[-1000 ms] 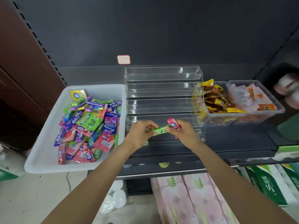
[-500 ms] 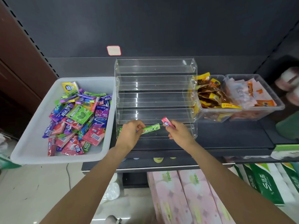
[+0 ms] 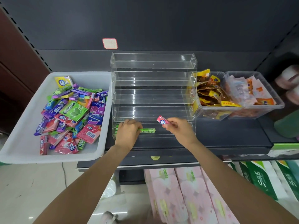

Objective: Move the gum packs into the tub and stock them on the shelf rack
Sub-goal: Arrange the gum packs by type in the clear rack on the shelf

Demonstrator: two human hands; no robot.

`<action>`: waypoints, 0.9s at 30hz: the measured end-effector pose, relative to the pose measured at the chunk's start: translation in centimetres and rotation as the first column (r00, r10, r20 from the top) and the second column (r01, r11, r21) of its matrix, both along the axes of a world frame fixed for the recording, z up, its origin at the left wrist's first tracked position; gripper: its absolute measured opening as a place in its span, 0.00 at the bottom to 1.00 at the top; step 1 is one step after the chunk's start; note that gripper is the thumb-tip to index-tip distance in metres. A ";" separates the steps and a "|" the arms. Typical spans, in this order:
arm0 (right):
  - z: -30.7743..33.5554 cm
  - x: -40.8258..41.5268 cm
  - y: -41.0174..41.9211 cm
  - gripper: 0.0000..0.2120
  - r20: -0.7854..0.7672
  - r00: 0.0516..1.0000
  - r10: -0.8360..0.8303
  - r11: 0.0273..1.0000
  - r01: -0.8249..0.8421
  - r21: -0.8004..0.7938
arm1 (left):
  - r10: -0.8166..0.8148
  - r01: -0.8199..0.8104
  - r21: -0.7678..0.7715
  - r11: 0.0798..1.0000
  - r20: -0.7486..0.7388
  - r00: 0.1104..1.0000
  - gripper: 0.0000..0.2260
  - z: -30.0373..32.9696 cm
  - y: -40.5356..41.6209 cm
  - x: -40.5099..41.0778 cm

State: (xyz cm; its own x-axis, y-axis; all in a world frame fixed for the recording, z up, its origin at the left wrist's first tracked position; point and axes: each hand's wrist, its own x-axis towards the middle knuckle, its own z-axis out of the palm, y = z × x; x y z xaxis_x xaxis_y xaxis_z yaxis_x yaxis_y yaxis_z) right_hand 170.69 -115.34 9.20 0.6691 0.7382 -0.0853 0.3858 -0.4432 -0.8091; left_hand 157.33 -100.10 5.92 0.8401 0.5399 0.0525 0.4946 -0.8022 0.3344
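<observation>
**Early stage of stocking the rack**

The left hand holds a green gum stick on the lowest tier of the clear acrylic rack, beside green packs already placed. The right hand pinches a pink gum pack. The 4 upper tiers hold nothing; the white tub remains heaped with gum packs.

Two clear snack bins right of the shelf; below, pink tissue packs, perhaps napkins.
</observation>
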 end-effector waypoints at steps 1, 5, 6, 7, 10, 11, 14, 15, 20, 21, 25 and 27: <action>0.1 0.0 0.0 0.09 -0.005 1.000 -0.001 1.000 0.001 0.007 | 0.006 -0.006 0.014 1.000 -0.013 1.000 0.09 -0.1 0.0 0.0; 0.2 0.1 0.1 0.09 -0.009 1.000 -0.010 0.999 0.010 0.036 | 0.055 -0.054 0.050 0.997 -0.037 0.998 0.10 -0.3 0.1 0.1; 0.2 0.0 0.1 0.10 -0.006 1.000 -0.007 0.999 0.007 0.034 | 0.060 -0.058 0.050 0.997 -0.042 0.997 0.09 -0.3 0.1 0.1; 0.2 -0.1 0.2 0.10 -0.006 1.000 -0.001 0.999 0.002 0.033 | 0.062 -0.060 0.044 0.997 -0.047 0.997 0.09 -0.3 0.1 0.1; 0.1 -0.4 0.3 0.11 -0.004 1.000 0.008 1.000 -0.007 0.017 | 0.056 -0.054 0.029 0.998 -0.055 0.997 0.10 -0.1 0.1 0.0; 0.1 -0.5 0.4 0.12 -0.009 1.000 0.008 1.000 -0.008 0.014 | 0.053 -0.052 0.025 0.998 -0.054 0.997 0.10 -0.1 0.2 0.0; 0.1 -0.8 0.5 0.14 -0.028 1.000 0.010 1.000 -0.009 0.010 | 0.057 -0.057 0.011 0.998 -0.053 0.997 0.10 0.1 0.2 0.0; 0.1 -0.9 0.5 0.14 -0.035 0.999 0.009 1.000 -0.009 0.013 | 0.059 -0.059 0.000 0.998 -0.053 0.997 0.11 0.2 0.2 -0.1; 0.5 -1.2 0.9 0.13 -0.079 0.997 0.004 0.999 -0.001 0.038 | 0.048 -0.050 -0.033 0.998 -0.057 0.997 0.11 0.3 0.5 -0.6; 0.5 -1.3 1.0 0.13 -0.092 0.996 0.001 0.999 0.004 0.050 | 0.046 -0.049 -0.042 0.998 -0.056 0.997 0.11 0.4 0.6 -0.8; 0.8 -1.6 1.6 0.13 -0.095 0.995 0.009 0.998 -0.003 0.066 | 0.047 -0.036 -0.172 0.985 0.061 0.997 0.10 1.5 0.5 -1.1; 1.0 -1.8 2.2 0.13 -0.087 0.996 0.020 0.997 -0.014 0.072 | 0.078 -0.016 -0.302 0.953 0.194 0.978 0.10 2.9 0.3 -1.3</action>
